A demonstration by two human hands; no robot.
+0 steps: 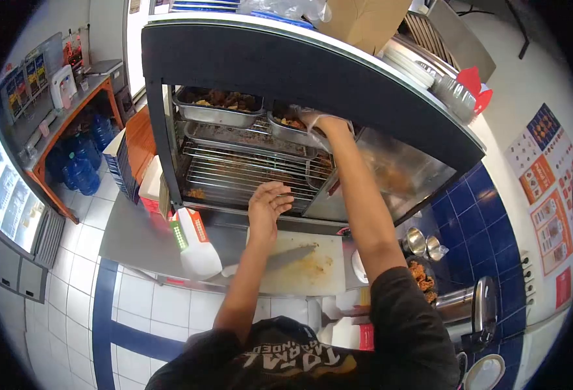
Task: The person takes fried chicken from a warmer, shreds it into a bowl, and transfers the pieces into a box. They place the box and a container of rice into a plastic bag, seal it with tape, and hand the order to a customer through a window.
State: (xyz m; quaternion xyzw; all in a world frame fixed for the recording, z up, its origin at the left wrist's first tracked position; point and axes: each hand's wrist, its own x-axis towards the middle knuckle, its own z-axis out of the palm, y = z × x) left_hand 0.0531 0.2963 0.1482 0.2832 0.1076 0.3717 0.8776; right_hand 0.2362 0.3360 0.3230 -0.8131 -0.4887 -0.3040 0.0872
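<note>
My right hand [322, 123], in a clear plastic glove, reaches into the upper level of a food display warmer [286, 68]. It is at a metal tray of food [289, 132], and its fingers are hidden there. My left hand [270, 203] is bare and empty, its fingers apart and slightly bent, in front of the wire rack [234, 170]. Below it, a large knife [293, 257] lies on a stained white cutting board [306, 276]. Another metal tray [221, 117] with browned food pieces stands at the upper left inside the warmer.
A white paper package [198, 250] lies on the steel counter [137, 244] at left. Metal bowls [416, 240] and a container of fried food [423, 279] stand at right. Cups [455, 94] and a cardboard box [364, 23] sit atop the warmer. Blue water jugs [81, 172] stand far left.
</note>
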